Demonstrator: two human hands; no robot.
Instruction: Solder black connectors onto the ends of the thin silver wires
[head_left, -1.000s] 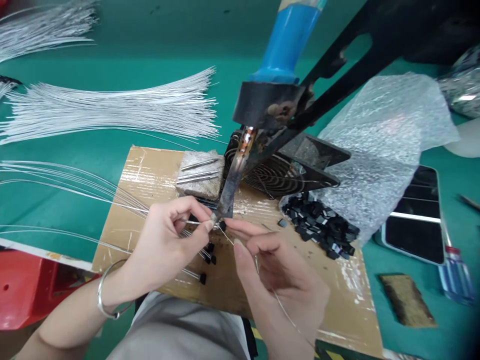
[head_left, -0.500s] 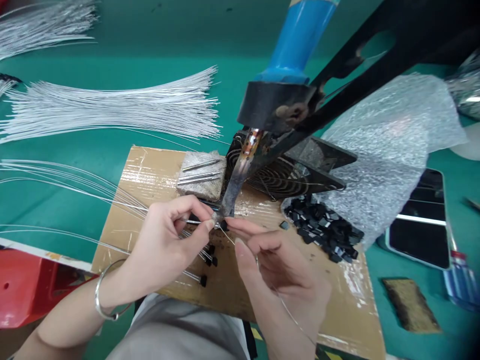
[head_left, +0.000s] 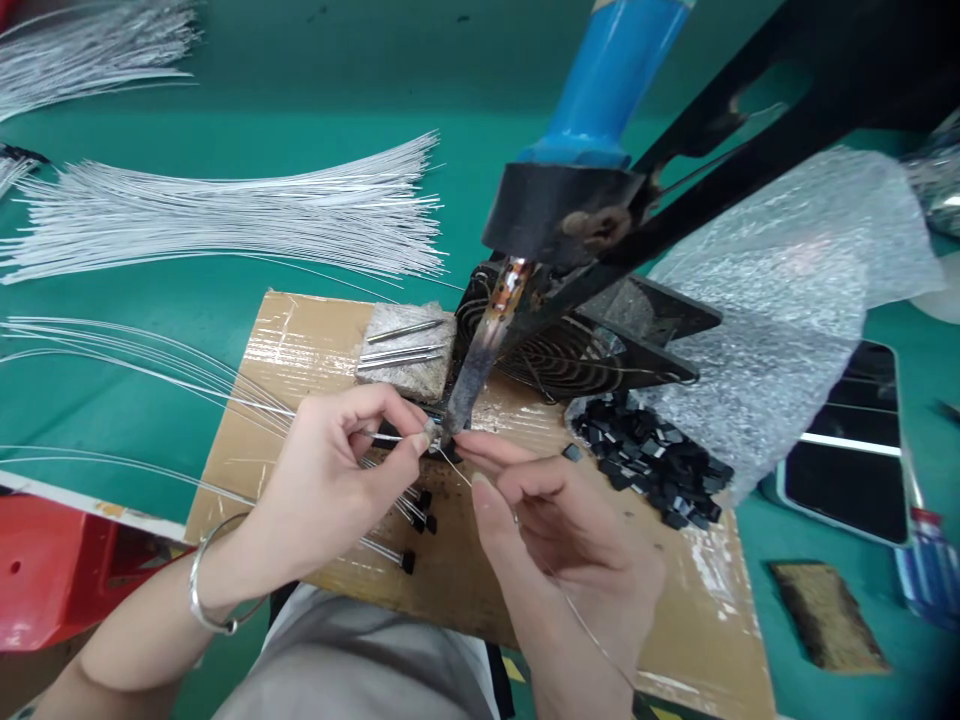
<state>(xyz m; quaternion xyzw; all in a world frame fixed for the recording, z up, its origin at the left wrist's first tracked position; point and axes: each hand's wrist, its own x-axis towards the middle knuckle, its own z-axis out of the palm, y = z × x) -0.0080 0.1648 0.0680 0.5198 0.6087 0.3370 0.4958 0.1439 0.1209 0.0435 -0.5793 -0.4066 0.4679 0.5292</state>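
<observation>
Joint: thin wire (head_left: 390,437) meets the soldering iron tip (head_left: 452,428) over the cardboard board (head_left: 300,350).
Left hand (head_left: 330,490): pinched shut on the wire, just beside the tip.
Right hand (head_left: 555,520): pinched on the solder strand (head_left: 570,605), feeding toward the tip.
Advice: keep fingertips clear of the tip; hold both steady.
Nearby: black parts pile (head_left: 652,465), finished leads (head_left: 405,558).

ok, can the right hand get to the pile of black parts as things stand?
Probably yes: the black parts lie in the open just beyond the right hand, nothing between. But its fingers pinch solder wire at the iron tip.
</observation>
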